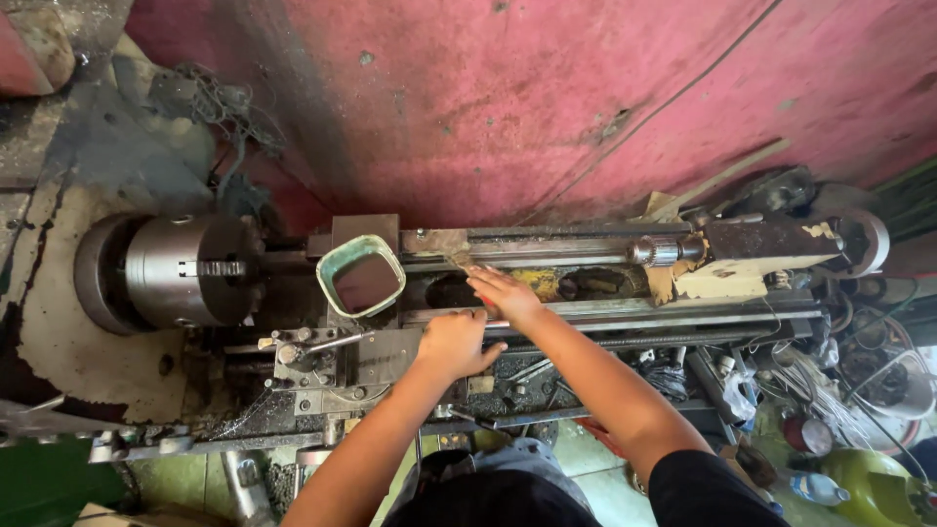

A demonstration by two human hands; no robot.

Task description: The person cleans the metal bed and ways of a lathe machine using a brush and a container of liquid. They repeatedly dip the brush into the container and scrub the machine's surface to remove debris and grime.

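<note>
Steel, oily and dull, is filling the view as the person is leaning over a small lathe that is running from nine o'clock to three o'clock. Nearest, at six o'clock, the two bare forearms are reaching upward. The left hand is curled knuckles-up over the front edge of the carriage, apparently gripping something there, though what it is closing on is hidden under the palm. Just beyond it the right hand is lying flat with fingers stretched, pressing on the bed ways beside a dark gap in the bed, grasping nothing. The carriage is likely feeling heavy, rigid and greasy, sliding only along its rails, so a firm hold on an edge or handle is looking safer than on the slick flat faces; sharp swarf is probably clinging there. At ten o'clock from the hands a squarish green-rimmed container is sitting open on the carriage, looking light and easy to tip. Farther toward nine o'clock the heavy grey chuck is standing with its jaws showing. Toward two o'clock the tailstock, cream paint flaking, is resting on the bed. At four o'clock, low on the floor, a clear plastic bottle and a yellow-green jug are lying; no labels are readable. Farthest, a stained pink wall is rising behind.
</note>
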